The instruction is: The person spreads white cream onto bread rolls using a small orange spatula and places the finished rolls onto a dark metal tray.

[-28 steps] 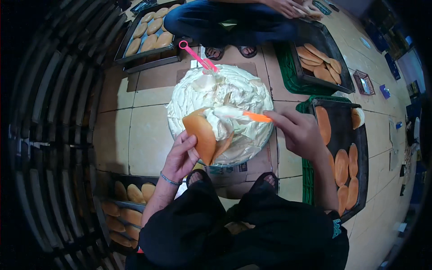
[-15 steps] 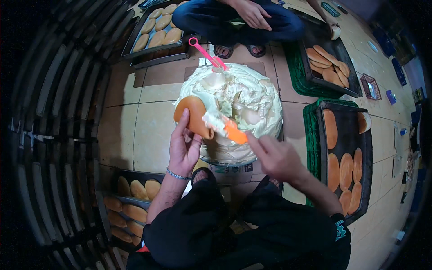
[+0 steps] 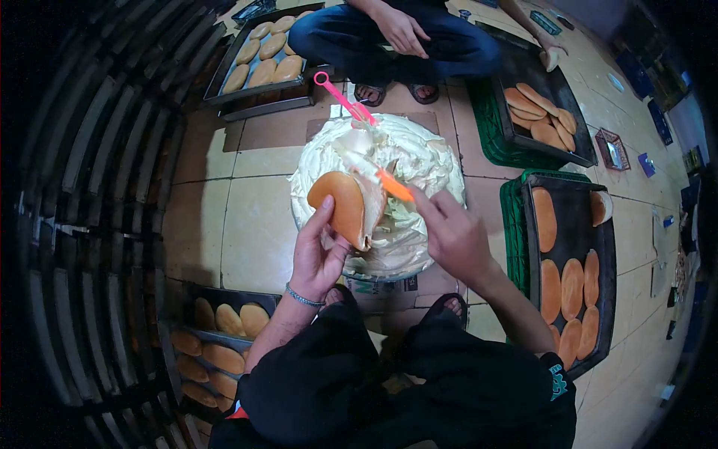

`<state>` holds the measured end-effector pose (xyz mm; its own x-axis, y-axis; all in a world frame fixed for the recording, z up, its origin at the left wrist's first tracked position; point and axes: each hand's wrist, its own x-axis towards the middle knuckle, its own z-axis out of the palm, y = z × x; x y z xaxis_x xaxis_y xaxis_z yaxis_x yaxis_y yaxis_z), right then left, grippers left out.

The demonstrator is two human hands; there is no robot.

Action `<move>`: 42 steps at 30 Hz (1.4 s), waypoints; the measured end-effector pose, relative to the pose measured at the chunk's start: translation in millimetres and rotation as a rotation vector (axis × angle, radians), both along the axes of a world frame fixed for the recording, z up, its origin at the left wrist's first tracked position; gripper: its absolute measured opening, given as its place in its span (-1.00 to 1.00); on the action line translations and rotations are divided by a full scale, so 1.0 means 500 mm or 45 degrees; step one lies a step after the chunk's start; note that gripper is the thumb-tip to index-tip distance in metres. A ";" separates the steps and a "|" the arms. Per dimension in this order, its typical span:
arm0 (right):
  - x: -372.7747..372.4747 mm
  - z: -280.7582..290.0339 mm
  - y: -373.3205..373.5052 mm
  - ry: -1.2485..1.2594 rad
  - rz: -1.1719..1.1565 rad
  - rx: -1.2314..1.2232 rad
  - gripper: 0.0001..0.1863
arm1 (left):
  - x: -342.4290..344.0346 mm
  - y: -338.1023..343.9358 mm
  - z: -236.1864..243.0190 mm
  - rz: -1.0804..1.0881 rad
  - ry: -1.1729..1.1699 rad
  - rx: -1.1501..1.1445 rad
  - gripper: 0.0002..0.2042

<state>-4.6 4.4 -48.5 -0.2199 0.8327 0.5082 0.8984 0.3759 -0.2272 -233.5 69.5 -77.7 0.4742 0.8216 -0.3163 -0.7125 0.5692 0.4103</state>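
Observation:
A split bread bun [image 3: 336,203], brown outside and pale at its cut side, is gripped in my left hand [image 3: 320,253], thumb across the crust. My right hand [image 3: 458,230] is closed round the orange handle of a spatula [image 3: 395,185]. The spatula's blade, coated in cream, is just above and beside the bun's open side. Beneath both is a large round bowl heaped with pale cream [image 3: 419,142]. A pink-handled utensil [image 3: 342,97] stands in the cream at the bowl's far edge.
Trays of buns stand at the far left [image 3: 211,91], lower left [image 3: 278,299], far right [image 3: 591,159] and right [image 3: 609,314]; the right ones rest on green crates [image 3: 514,258]. Across the bowl sits another person [image 3: 396,45], a bun in one hand. Dark slatted racks [image 3: 97,187] line the left.
My left hand has shifted the bun slightly right and down, turning it. My right hand has raised the spatula a little, its blade now pointing up-left. The other person's bun has moved slightly.

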 end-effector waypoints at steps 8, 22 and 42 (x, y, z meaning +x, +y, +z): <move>0.023 0.003 -0.111 0.024 0.034 -0.287 -0.41 | -0.022 0.016 0.002 0.338 0.278 0.173 -0.58; -0.034 0.055 -0.071 0.806 0.081 -0.474 -0.69 | 0.010 -0.001 0.012 0.487 1.654 1.887 -0.40; 0.111 0.048 0.024 0.857 0.163 -0.427 -0.74 | -0.077 -0.005 0.034 -0.206 0.339 0.637 -0.43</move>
